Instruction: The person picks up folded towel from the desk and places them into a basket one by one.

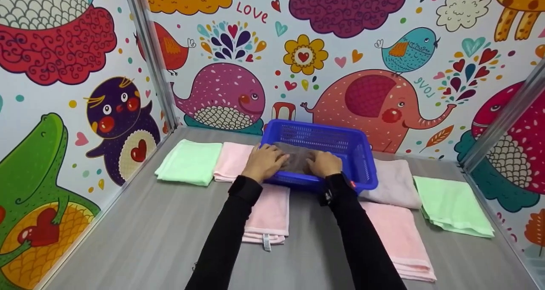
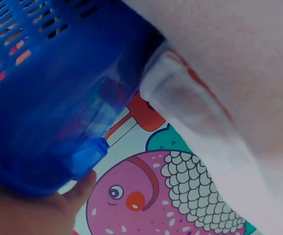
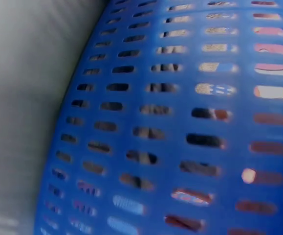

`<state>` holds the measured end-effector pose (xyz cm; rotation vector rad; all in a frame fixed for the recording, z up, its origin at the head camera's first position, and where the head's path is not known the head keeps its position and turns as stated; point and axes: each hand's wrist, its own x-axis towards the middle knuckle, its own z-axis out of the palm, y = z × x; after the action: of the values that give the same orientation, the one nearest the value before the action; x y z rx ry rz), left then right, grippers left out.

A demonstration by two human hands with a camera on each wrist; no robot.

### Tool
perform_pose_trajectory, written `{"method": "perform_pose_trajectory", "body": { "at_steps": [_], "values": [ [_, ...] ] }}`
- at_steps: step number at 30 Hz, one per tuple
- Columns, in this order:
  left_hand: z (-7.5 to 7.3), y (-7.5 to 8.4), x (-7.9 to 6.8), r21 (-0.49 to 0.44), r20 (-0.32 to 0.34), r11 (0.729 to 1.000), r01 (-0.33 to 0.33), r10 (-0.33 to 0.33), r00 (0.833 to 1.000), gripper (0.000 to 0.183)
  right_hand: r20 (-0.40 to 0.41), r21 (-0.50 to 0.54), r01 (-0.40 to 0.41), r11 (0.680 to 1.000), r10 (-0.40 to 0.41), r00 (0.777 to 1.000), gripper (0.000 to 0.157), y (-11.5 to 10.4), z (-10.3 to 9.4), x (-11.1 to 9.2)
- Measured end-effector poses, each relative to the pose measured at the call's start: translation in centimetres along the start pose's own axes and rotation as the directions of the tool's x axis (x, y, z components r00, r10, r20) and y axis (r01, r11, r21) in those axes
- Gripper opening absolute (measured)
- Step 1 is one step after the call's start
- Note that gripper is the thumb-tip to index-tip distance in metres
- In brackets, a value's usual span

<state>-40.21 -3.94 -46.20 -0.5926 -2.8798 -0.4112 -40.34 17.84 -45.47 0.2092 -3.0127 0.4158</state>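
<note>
A blue plastic basket (image 1: 328, 130) with slotted walls stands toward the back wall. Inside its left part sits a folded brown towel (image 1: 295, 158). My left hand (image 1: 265, 160) grips the towel's left side near the basket's rim. From the other side my right hand (image 1: 325, 163) holds the towel's right edge, its fingers partly hidden. In the left wrist view, fingers (image 2: 80, 193) show beside the basket (image 2: 43, 122). Only the basket's slotted side (image 3: 146, 117) and the table fill the right wrist view.
Folded towels lie around the basket on the grey table (image 1: 140, 230): a green towel (image 1: 189, 162) and a pink towel (image 1: 232, 160) at left, a pink towel (image 1: 268, 213) in front, a pale greyish towel (image 1: 394, 183), another pink towel (image 1: 396, 234) and a green towel (image 1: 453, 205) at right.
</note>
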Motion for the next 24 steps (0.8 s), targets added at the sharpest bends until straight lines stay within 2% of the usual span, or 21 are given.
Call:
{"method": "perform_pose_trajectory", "body": {
  "at_steps": [3, 6, 8, 11, 13, 15, 17, 20, 22, 24],
  "values": [
    [-0.2, -0.5, -0.7, -0.050, -0.046, 0.998, -0.037, 0.035, 0.998, 0.050, -0.099, -0.005, 0.027, 1.000, -0.028, 0.995, 0.038, 0.4, -0.1, -0.5],
    [-0.7, -1.2, -2.0, -0.084, -0.090, 0.994, -0.064, 0.056, 0.994, 0.049, -0.218, -0.004, 0.076, 0.997, -0.075, 0.973, 0.035, 1.0, -0.4, -1.7],
    [-1.1, -1.8, -3.2, -0.101, -0.132, 0.992, -0.075, 0.062, 0.989, 0.050, -0.304, -0.012, 0.115, 0.993, -0.113, 0.946, 0.033, 1.4, -0.6, -2.8],
    [-1.6, -2.7, -5.5, -0.108, -0.201, 0.991, -0.080, 0.057, 0.978, 0.051, -0.418, -0.023, 0.175, 0.984, -0.169, 0.893, 0.028, 2.4, -0.6, -4.7],
    [-1.9, -3.3, -7.0, -0.107, -0.242, 0.992, -0.071, 0.043, 0.969, 0.049, -0.463, -0.032, 0.200, 0.979, -0.192, 0.865, 0.028, 3.2, -0.5, -6.1],
    [-2.0, -4.0, -8.6, -0.103, -0.251, 0.994, -0.049, 0.021, 0.968, 0.045, -0.492, -0.037, 0.216, 0.976, -0.206, 0.846, 0.027, 4.0, -0.1, -7.3],
    [-2.0, -4.5, -10.1, -0.108, -0.212, 0.994, -0.017, -0.007, 0.977, 0.040, -0.500, -0.041, 0.224, 0.974, -0.214, 0.839, 0.029, 4.8, 0.1, -8.3],
    [-2.0, -5.4, -12.1, -0.114, -0.067, 0.993, 0.033, -0.041, 0.997, 0.043, -0.496, -0.045, 0.236, 0.971, -0.227, 0.838, 0.032, 5.8, 0.5, -9.1],
    [-1.8, -5.8, -13.0, -0.136, 0.056, 0.989, 0.057, -0.050, 0.997, 0.050, -0.494, -0.049, 0.244, 0.969, -0.236, 0.837, 0.033, 6.2, 0.7, -9.4],
    [-1.5, -6.2, -13.6, -0.175, 0.150, 0.982, 0.064, -0.038, 0.988, 0.057, -0.495, -0.053, 0.250, 0.967, -0.243, 0.834, 0.034, 6.5, 0.8, -9.5]
  ]
}}
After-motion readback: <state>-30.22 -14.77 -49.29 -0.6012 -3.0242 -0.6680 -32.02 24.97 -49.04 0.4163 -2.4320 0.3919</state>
